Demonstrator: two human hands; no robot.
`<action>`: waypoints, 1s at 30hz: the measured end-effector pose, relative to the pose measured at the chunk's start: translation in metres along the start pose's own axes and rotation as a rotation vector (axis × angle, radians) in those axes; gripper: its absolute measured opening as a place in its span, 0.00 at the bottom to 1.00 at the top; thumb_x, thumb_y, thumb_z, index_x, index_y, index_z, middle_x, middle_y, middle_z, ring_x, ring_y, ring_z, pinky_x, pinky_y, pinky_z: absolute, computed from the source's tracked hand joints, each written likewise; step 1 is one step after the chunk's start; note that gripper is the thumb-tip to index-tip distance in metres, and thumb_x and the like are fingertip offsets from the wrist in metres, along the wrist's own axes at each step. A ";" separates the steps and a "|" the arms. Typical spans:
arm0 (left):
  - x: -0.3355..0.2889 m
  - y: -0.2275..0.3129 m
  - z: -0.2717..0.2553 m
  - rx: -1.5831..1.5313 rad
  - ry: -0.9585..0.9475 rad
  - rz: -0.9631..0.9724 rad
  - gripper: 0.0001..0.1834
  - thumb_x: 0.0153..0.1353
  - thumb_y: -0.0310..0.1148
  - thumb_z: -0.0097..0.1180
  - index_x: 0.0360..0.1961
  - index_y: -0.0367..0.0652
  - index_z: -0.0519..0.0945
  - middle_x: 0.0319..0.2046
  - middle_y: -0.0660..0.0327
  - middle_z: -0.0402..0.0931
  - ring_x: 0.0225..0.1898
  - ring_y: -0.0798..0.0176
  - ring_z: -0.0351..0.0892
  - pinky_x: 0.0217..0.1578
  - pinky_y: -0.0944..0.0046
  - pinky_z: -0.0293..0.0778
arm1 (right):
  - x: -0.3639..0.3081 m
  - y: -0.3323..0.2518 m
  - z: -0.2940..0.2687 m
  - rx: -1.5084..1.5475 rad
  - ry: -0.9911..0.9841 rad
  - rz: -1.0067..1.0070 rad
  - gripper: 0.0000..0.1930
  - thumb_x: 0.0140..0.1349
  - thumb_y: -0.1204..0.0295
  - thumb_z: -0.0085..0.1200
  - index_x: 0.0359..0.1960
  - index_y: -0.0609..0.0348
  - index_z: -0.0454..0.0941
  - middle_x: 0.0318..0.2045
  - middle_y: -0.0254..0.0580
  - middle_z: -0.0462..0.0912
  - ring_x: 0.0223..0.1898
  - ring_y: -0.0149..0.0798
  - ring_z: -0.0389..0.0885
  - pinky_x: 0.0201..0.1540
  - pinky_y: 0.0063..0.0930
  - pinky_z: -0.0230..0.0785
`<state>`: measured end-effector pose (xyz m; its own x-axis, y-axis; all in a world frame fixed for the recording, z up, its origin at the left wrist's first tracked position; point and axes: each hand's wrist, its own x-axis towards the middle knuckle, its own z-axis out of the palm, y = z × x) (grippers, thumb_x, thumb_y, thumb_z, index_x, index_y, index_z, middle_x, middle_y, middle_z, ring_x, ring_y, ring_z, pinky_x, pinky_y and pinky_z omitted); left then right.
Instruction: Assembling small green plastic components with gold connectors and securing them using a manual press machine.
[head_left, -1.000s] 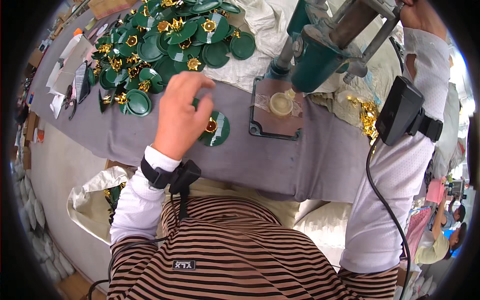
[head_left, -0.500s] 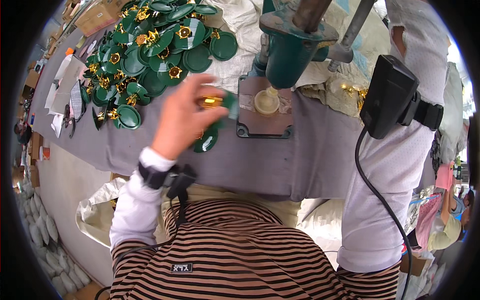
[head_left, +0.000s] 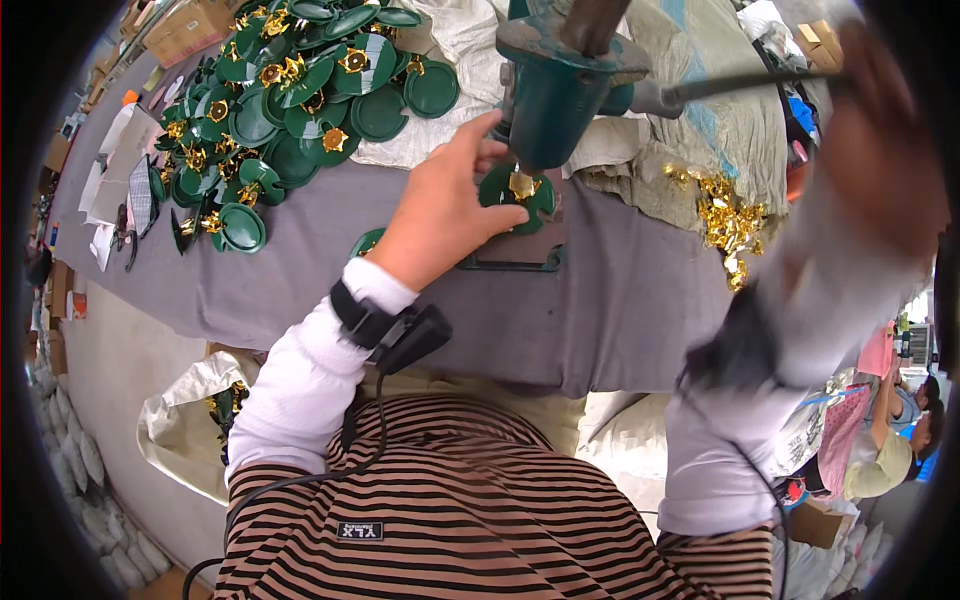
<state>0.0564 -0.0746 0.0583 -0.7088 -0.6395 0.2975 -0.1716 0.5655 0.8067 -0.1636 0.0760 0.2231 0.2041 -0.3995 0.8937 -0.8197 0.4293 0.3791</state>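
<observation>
A green plastic disc [head_left: 541, 197] with a gold star-shaped piece [head_left: 523, 184] at its middle sits on the base plate [head_left: 548, 240] of a green hand press [head_left: 553, 110], under the ram. My left hand [head_left: 440, 197] is at the disc's left side, thumb and fingers around its edge. At the far right, my right hand [head_left: 885, 150] is smeared by motion, closed round the end of the press lever [head_left: 745, 88]. Part of another green disc [head_left: 367, 241] shows behind my left wrist.
Many green discs [head_left: 270, 110] with gold pieces are heaped at the far left of the grey cloth-covered table [head_left: 480, 335]. Loose gold pieces [head_left: 730, 215] spill from a woven sack [head_left: 650, 170] at right. An open white bag [head_left: 185, 430] stands below the table's left edge.
My left hand has moved right, bringing the disc with its gold piece onto the press base. The lever has swung down to the right, with my right hand on its end.
</observation>
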 end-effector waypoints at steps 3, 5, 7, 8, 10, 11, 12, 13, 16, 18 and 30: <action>-0.004 -0.003 -0.005 -0.041 -0.040 -0.002 0.49 0.43 0.30 0.74 0.68 0.42 0.63 0.50 0.57 0.79 0.42 0.63 0.77 0.41 0.66 0.75 | -0.066 -0.091 -0.055 0.651 -0.087 0.203 0.05 0.60 0.71 0.56 0.28 0.55 0.81 0.22 0.32 0.75 0.26 0.31 0.72 0.40 0.33 0.62; -0.007 -0.010 0.002 -0.053 -0.013 0.017 0.47 0.43 0.29 0.74 0.66 0.42 0.64 0.49 0.56 0.79 0.43 0.62 0.77 0.42 0.66 0.74 | -0.132 -0.093 -0.098 1.329 -0.184 0.415 0.07 0.57 0.65 0.60 0.22 0.48 0.82 0.20 0.30 0.76 0.30 0.35 0.79 0.58 0.49 0.64; -0.002 -0.006 0.010 -0.080 -0.074 0.091 0.48 0.43 0.31 0.72 0.66 0.39 0.62 0.48 0.51 0.78 0.45 0.49 0.77 0.48 0.55 0.75 | -0.137 -0.098 -0.105 1.250 -0.330 0.447 0.03 0.53 0.69 0.61 0.25 0.50 0.83 0.20 0.33 0.77 0.30 0.37 0.79 0.59 0.49 0.63; 0.001 -0.004 0.013 -0.081 -0.087 0.094 0.45 0.44 0.31 0.72 0.64 0.38 0.64 0.45 0.52 0.78 0.45 0.47 0.76 0.48 0.53 0.74 | -0.129 -0.096 -0.106 1.248 -0.330 0.450 0.03 0.53 0.69 0.61 0.25 0.50 0.83 0.20 0.33 0.77 0.30 0.37 0.79 0.59 0.49 0.63; 0.000 -0.001 0.016 -0.011 -0.093 0.054 0.43 0.44 0.32 0.72 0.62 0.38 0.65 0.43 0.52 0.79 0.45 0.46 0.76 0.47 0.52 0.74 | -0.093 -0.085 -0.098 1.276 -0.425 0.279 0.03 0.52 0.71 0.59 0.23 0.53 0.82 0.19 0.34 0.76 0.26 0.37 0.77 0.52 0.47 0.69; 0.003 -0.001 0.020 0.057 -0.087 0.009 0.41 0.45 0.33 0.72 0.60 0.38 0.66 0.41 0.52 0.79 0.45 0.45 0.75 0.46 0.51 0.74 | -0.077 -0.080 -0.092 1.380 -0.290 0.309 0.05 0.52 0.71 0.58 0.21 0.55 0.80 0.18 0.35 0.75 0.24 0.37 0.75 0.46 0.44 0.71; 0.001 0.000 0.025 0.088 -0.017 0.017 0.37 0.46 0.32 0.72 0.57 0.39 0.67 0.39 0.52 0.79 0.44 0.45 0.76 0.44 0.50 0.74 | -0.060 -0.075 -0.088 1.493 -0.151 0.339 0.06 0.52 0.71 0.58 0.20 0.56 0.79 0.17 0.37 0.74 0.22 0.38 0.73 0.40 0.42 0.73; 0.000 -0.003 0.030 0.086 -0.009 0.021 0.37 0.46 0.32 0.72 0.57 0.39 0.67 0.39 0.52 0.79 0.44 0.45 0.76 0.44 0.50 0.74 | -0.032 -0.070 -0.087 1.421 -0.146 0.431 0.14 0.59 0.67 0.53 0.17 0.60 0.75 0.15 0.40 0.71 0.19 0.39 0.68 0.30 0.39 0.72; 0.002 -0.002 0.034 0.023 0.062 -0.024 0.28 0.46 0.34 0.71 0.49 0.39 0.74 0.36 0.50 0.81 0.41 0.45 0.78 0.43 0.51 0.75 | 0.047 -0.039 -0.039 1.620 0.041 0.636 0.15 0.71 0.68 0.37 0.37 0.68 0.73 0.22 0.41 0.73 0.24 0.39 0.69 0.26 0.31 0.65; -0.001 -0.002 0.033 0.001 0.080 -0.003 0.29 0.47 0.34 0.70 0.51 0.39 0.74 0.37 0.50 0.81 0.42 0.46 0.79 0.43 0.52 0.75 | 0.085 0.003 0.025 1.714 -0.024 0.759 0.11 0.68 0.74 0.47 0.46 0.70 0.74 0.32 0.42 0.75 0.29 0.31 0.67 0.29 0.21 0.58; -0.069 -0.023 -0.094 0.510 -0.387 -0.152 0.17 0.58 0.45 0.61 0.43 0.46 0.79 0.28 0.51 0.82 0.32 0.44 0.81 0.34 0.46 0.74 | 0.116 -0.018 0.077 1.608 -0.097 1.106 0.14 0.71 0.70 0.44 0.52 0.64 0.74 0.29 0.34 0.75 0.22 0.22 0.63 0.19 0.14 0.50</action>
<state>0.1739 -0.0920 0.0674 -0.8297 -0.5520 -0.0825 -0.5245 0.7206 0.4536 -0.1665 -0.0399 0.3015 -0.6381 -0.5764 0.5105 -0.2026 -0.5140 -0.8336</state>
